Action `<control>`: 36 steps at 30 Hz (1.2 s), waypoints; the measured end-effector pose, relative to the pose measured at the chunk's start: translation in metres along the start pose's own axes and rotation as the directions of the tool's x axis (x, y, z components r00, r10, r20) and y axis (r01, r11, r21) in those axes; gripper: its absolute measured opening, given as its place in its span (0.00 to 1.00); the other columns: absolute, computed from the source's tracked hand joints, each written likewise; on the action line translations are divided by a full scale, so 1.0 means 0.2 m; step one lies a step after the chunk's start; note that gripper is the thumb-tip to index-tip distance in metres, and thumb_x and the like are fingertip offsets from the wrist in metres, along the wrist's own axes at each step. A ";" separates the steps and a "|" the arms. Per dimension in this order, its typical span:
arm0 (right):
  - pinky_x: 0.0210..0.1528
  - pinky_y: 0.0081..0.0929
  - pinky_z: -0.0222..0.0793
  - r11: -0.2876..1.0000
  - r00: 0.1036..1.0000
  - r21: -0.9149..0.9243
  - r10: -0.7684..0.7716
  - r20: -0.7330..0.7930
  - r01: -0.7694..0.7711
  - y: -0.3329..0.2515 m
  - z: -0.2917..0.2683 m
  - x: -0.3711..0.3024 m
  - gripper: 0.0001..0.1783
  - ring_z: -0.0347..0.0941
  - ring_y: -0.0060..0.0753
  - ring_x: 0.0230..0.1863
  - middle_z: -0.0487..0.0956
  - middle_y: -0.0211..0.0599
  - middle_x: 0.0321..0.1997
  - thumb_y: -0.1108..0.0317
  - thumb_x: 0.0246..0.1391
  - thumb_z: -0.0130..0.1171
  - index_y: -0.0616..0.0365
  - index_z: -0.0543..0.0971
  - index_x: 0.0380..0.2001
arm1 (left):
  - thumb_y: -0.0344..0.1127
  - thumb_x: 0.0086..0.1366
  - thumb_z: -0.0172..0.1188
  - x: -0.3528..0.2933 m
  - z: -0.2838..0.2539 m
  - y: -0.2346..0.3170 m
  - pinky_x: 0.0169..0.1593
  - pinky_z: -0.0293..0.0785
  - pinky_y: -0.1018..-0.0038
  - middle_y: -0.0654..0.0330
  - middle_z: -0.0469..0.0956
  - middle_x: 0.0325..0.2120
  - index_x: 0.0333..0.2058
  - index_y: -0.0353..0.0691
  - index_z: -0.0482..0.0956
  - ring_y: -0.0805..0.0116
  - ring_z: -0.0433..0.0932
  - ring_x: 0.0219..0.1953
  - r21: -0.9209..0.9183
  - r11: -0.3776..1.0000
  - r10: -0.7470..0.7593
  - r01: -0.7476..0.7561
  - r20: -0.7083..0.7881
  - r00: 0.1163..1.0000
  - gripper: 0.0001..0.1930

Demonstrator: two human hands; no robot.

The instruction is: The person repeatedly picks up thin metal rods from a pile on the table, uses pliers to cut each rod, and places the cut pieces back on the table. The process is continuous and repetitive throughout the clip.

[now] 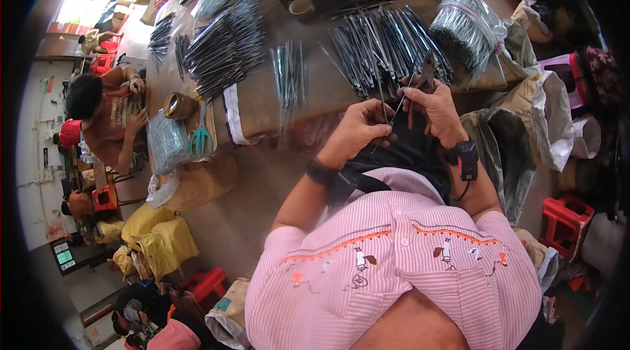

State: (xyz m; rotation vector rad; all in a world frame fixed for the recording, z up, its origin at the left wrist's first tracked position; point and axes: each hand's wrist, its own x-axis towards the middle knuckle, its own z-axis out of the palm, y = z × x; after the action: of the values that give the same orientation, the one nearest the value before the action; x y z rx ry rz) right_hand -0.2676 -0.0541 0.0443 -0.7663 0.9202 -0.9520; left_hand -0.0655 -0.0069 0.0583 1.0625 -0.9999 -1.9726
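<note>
My left hand (361, 128) pinches thin metal strips (381, 97) between thumb and fingers, in front of my lap. One strip stands nearly upright; another slants up to the right, toward my other hand. My right hand (438, 110) is closed around a pair of pliers (427, 69), jaws pointing up and brownish handles hanging below the palm. Its thumb and forefinger are close to the slanting strip's upper end; whether they touch it I cannot tell. Just beyond both hands, a wide row of dark metal strips (367, 48) lies at the table's near edge.
On the brown table (282, 25) lie a smaller bunch of strips (289, 78), a large pile (226, 41) and a plastic-wrapped bundle (466, 25). Green-handled scissors (201, 137) and a tape roll (180, 106) sit left. Another person (108, 110) works there. Sacks (502, 146) stand right.
</note>
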 end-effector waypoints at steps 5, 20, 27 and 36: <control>0.28 0.21 0.73 0.999 1.000 0.035 0.014 0.019 -0.014 0.01 0.03 0.03 0.11 0.75 0.26 0.25 0.79 0.38 0.30 0.74 0.51 0.62 0.64 0.75 0.38 | 0.26 0.61 0.57 -0.01 0.03 0.02 0.38 0.78 0.75 0.61 0.74 0.27 0.39 0.35 0.72 0.69 0.79 0.34 -0.204 0.977 0.057 -0.057 -0.006 0.998 0.08; 0.34 0.23 0.75 0.979 0.985 0.160 0.139 -0.099 -0.123 0.03 -0.01 -0.02 0.14 0.78 0.32 0.35 0.80 0.45 0.37 0.62 0.57 0.56 0.63 0.77 0.38 | 0.28 0.59 0.62 0.13 0.00 -0.11 0.16 0.59 0.85 0.64 0.76 0.23 0.34 0.39 0.76 0.79 0.69 0.17 -0.414 0.910 -0.041 -0.041 -0.187 0.981 0.05; 0.32 0.34 0.78 0.787 0.926 0.491 0.295 0.234 -0.374 0.02 -0.17 -0.17 0.23 0.77 0.46 0.41 0.74 0.58 0.48 0.70 0.48 0.44 0.63 0.68 0.50 | 0.23 0.60 0.57 0.10 0.08 -0.05 0.19 0.59 0.86 0.64 0.76 0.23 0.39 0.34 0.80 0.83 0.67 0.17 -0.024 0.977 0.197 -0.212 -0.279 0.940 0.09; 0.36 0.17 0.65 0.875 0.967 -0.482 0.155 0.204 -0.039 0.10 -0.16 -0.21 0.38 0.66 0.22 0.36 0.71 0.31 0.40 0.74 0.38 0.49 0.54 0.63 0.60 | 0.21 0.58 0.57 0.10 0.09 -0.06 0.37 0.69 0.79 0.62 0.74 0.28 0.37 0.33 0.81 0.74 0.72 0.30 0.302 0.900 0.406 -0.316 -0.313 0.858 0.09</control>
State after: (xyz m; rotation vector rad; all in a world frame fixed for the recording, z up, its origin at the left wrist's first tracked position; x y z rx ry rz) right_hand -0.3015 -0.0128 0.0271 -1.2123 0.9814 -0.5267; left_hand -0.0930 -0.0127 0.0467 1.2158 -1.1478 -1.3064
